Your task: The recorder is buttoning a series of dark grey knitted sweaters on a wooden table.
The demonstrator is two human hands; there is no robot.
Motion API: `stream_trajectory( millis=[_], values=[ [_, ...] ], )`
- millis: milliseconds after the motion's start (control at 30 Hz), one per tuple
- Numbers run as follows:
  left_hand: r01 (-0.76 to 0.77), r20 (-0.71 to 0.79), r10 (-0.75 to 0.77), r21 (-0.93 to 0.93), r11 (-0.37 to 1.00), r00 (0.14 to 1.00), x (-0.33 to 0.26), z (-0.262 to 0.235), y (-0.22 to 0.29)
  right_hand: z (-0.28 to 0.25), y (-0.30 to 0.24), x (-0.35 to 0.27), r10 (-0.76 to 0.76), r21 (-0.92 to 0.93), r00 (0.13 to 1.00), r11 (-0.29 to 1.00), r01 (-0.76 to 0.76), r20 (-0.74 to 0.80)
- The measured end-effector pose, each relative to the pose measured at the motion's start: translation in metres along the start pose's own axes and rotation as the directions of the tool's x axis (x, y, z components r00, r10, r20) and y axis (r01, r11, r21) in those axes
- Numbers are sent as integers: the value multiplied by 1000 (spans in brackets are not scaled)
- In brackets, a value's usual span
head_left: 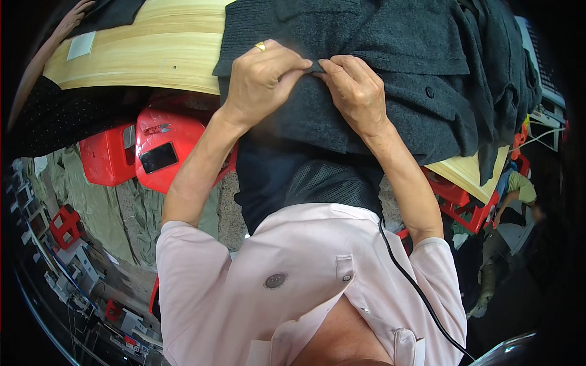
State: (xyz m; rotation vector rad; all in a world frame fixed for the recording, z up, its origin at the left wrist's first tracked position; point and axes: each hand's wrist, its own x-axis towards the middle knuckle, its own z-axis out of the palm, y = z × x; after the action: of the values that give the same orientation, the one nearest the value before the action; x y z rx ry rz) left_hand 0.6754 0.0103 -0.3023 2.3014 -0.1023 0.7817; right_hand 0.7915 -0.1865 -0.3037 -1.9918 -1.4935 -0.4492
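A dark grey knitted garment (403, 43) with a ribbed edge and a dark button (430, 92) lies spread over the table in front of me and hangs down toward my lap. My left hand (264, 79), with a gold ring on one finger, pinches a bit of the dark fabric between thumb and forefinger. Close on its right, my right hand (354, 88) pinches the same small fold from the other side. The fingertips are a short gap apart. Whatever finer detail lies between them is too small to make out.
The wooden table (152, 49) shows at the left, with a white paper square (81, 46) on it. Beside my left arm, a red stool (183, 137) bears a phone (159, 157) and thread snips (157, 129). Another person's hand (73, 18) rests on dark cloth at the far left.
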Motion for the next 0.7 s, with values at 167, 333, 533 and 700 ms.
stream_trajectory(
  millis=[167, 333, 533, 700],
  values=[
    [14, -94, -1, 137, 990, 996, -5, 12, 18, 5, -5, 0, 73, 26, 996, 997, -72, -58],
    [-79, -194, 150, 330, 941, 970, -9, 25, 22, 10, -12, 2, 153, 45, 982, 988, -149, -112],
    [-65, -198, 140, 346, 936, 970, -10, 31, 24, 13, -15, 1, 164, 10, 973, 986, -165, -160],
    [-82, -180, 150, 338, 938, 972, -15, 33, 28, 15, -18, 2, 213, 30, 962, 977, -211, -173]
  ],
)
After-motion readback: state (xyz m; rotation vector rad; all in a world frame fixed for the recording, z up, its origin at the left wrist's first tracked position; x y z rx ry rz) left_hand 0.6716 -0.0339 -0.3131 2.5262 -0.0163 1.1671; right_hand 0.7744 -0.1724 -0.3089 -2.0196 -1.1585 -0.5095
